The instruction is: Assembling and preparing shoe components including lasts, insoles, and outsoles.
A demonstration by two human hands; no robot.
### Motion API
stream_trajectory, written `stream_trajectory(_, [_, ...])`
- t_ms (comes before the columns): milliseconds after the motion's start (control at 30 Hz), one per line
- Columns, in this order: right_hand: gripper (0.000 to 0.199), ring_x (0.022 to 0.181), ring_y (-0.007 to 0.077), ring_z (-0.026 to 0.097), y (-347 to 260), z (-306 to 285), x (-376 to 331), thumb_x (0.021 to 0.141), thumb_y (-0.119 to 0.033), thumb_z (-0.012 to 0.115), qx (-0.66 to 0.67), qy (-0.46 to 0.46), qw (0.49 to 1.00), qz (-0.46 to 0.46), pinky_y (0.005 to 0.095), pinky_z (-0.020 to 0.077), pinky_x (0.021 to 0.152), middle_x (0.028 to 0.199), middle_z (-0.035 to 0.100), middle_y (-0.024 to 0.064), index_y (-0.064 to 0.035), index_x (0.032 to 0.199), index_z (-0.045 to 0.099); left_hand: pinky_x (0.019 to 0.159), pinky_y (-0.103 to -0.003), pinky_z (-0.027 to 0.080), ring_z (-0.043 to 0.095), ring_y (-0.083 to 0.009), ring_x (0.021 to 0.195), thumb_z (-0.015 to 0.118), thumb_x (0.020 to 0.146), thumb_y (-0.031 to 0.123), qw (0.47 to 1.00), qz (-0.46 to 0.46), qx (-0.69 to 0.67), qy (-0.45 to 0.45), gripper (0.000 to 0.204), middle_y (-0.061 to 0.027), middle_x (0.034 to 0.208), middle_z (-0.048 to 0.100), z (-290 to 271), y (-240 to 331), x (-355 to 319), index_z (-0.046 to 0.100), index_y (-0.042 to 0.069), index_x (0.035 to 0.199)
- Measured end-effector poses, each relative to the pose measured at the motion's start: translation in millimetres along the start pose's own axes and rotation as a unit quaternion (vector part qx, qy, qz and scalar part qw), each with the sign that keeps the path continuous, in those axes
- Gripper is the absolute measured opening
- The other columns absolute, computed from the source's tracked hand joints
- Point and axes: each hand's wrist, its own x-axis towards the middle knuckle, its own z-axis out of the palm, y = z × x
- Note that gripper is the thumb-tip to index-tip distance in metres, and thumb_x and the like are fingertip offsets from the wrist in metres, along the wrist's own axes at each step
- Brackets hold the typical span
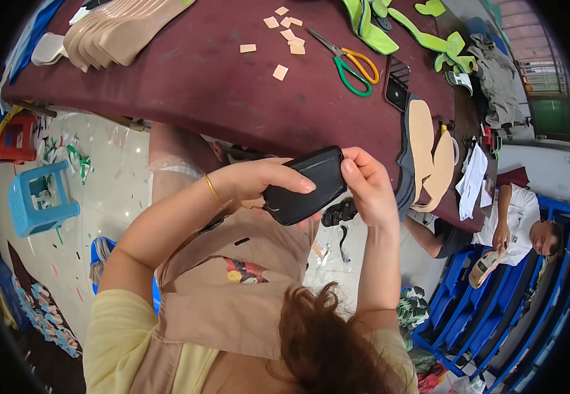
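In front of my apron, just off the table's near edge, I hold a flat black piece (312,187) with rounded corners and a thin raised rim. Its exact kind I cannot make out. My left hand (258,180) is closed on its left side, thumb lying across the upper face and the other fingers hidden underneath. With thumb and forefinger, my right hand (369,184) pinches the upper right corner. Nearest on the table to the right are beige insoles (421,148) stacked with dark ones.
On the maroon table (193,85) lie green-and-orange-handled scissors (350,69), a phone (398,82), small beige squares (280,72), green shoe pieces (370,29) and nested beige soles (124,33). A blue stool (42,200) stands left. A person (511,226) sits right, by blue racks (456,315).
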Motion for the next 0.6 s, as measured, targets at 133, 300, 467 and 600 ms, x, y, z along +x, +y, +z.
stream_trajectory(133, [0.029,0.075,0.0035,0.046,-10,-12,6,0.098,-0.03,0.047,0.003,-0.111,0.993,0.041,0.0208,0.0398,0.07,0.082,0.055,-0.0053,-0.0031,0.094,0.056,0.071,-0.031,0.053,0.066,-0.024,0.077,0.062,0.079,0.036,0.996,-0.042,0.072,-0.035,0.056,-0.0196,0.098,0.065,-7,4,2,0.051,-0.002,0.118])
stream_trajectory(300, [0.029,0.071,0.0054,0.042,-10,18,-1,0.1,-0.028,0.042,-0.239,0.039,0.968,-0.063,0.0198,0.0362,0.067,0.074,0.047,-0.0059,-0.0041,0.088,0.052,0.07,-0.032,0.053,0.066,-0.0261,0.075,0.062,0.078,0.042,0.999,-0.038,0.016,-0.033,0.064,-0.0208,0.096,0.065,-5,2,6,0.048,-0.002,0.123])
stream_trajectory(467, [0.04,0.084,0.0151,0.053,-12,21,1,0.099,-0.036,0.041,0.257,0.022,0.966,0.035,0.0335,0.0445,0.078,0.092,0.06,0.0064,0.001,0.105,0.056,0.065,-0.035,0.055,0.067,-0.0323,0.073,0.06,0.078,0.046,0.988,0.087,-0.124,-0.03,0.074,-0.0263,0.098,0.062,-4,-11,6,0.039,0.003,0.135])
stream_trajectory(600, [0.038,0.084,0.0132,0.052,31,4,-3,0.099,-0.034,0.041,0.261,-0.058,0.964,0.006,0.031,0.0426,0.079,0.091,0.059,0.0045,-0.0004,0.106,0.056,0.066,-0.034,0.055,0.067,-0.0324,0.075,0.061,0.079,0.043,0.978,0.144,-0.143,-0.043,0.08,-0.0241,0.101,0.062,-9,-15,14,0.027,0.012,0.143])
